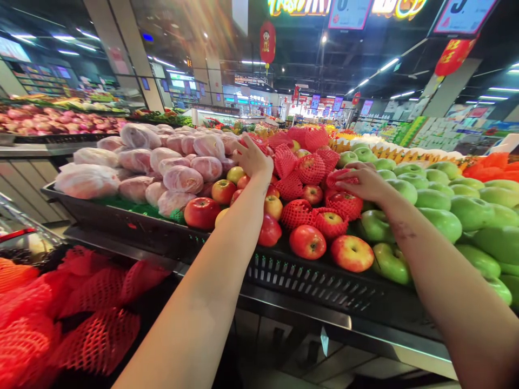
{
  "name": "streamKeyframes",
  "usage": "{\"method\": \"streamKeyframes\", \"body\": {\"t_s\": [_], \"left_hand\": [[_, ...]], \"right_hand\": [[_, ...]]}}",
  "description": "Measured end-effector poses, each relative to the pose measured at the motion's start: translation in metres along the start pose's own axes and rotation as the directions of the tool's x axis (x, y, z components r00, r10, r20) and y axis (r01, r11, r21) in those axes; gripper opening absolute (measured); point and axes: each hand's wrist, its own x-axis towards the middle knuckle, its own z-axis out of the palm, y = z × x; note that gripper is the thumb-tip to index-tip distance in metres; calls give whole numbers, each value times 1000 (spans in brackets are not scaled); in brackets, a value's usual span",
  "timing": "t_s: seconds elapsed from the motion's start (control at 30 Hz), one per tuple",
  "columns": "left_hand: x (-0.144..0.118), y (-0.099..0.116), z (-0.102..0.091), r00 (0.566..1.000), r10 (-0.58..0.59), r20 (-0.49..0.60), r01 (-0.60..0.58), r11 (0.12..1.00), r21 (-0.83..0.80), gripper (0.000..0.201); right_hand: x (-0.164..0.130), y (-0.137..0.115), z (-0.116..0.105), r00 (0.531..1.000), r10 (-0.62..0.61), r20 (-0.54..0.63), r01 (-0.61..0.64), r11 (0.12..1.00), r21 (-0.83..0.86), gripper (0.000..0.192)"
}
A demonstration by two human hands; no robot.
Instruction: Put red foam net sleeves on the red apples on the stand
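Supermarket produce bins (308, 275) fill the view. On the pile's far middle, the right hand (363, 182) curls around a red net-sleeved apple (339, 177), lying roundish, no clear long axis. The left hand (253, 158), fingers spread loose, rests on bare apples (236, 174) beside wrapped fruit (183, 178). Sorting seems underway; lifting needs a firm grip. Green apples (441, 221) lie right.

Green apples (433, 221) are lying in a big pile on the right. Pink fruit in thin plastic wrap (162, 167) is sitting on the left w/ green matting under it. A black crate rim (308, 278) is running along the front. Loose red foam nets (81, 319) are piling up bottom left. Red lanterns (267, 40) are hanging from the ceiling.
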Motion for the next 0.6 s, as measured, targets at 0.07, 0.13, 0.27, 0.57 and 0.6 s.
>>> {"method": "streamKeyframes", "body": {"t_s": [0.07, 0.13, 0.27, 0.57, 0.6], "left_hand": [[0, 0, 2, 999, 33, 8, -33, 998, -48, 84], [0, 0, 3, 999, 35, 35, -33, 997, -67, 83], [0, 2, 4, 998, -48, 41, 52, 993, -104, 70], [-3, 4, 6, 988, -20, 154, 37, 994, -105, 63], [-3, 5, 6, 988, -30, 149, 45, 994, -97, 63]], "right_hand": [[0, -1, -5, 987, 162, 12, -161, 984, -77, 33], [0, -2, -10, 953, 302, -8, -300, 944, -137, 32], [-2, -5, -16, 961, 273, -43, -276, 939, -207, 11], [-3, -3, -14, 973, 232, 19, -227, 964, -140, 36], [-3, -4, -14, 973, 230, -24, -231, 966, -113, 40]]}}
